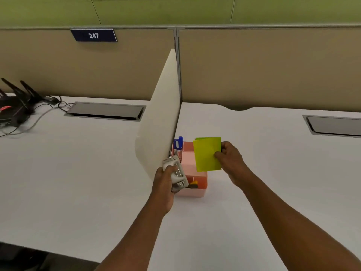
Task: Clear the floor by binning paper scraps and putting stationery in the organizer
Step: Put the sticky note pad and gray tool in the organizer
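Observation:
A pink organizer (197,189) stands on the white desk (273,173) beside a cream divider panel. Blue pens (178,142) stick up from its back left compartment, and something yellow and black lies in its front compartment. My left hand (165,184) grips a grey hole punch (176,174) at the organizer's left edge. My right hand (231,160) pinches a pad of yellow-green sticky notes (207,153) by its right side, held upright over the organizer's right part.
The cream divider (162,118) splits the desk in two. A black router (13,108) with antennas and cables sits at the far left. Two grey cable hatches (105,111) are set into the desk, the second (336,126) at the right. Beige partition walls stand behind.

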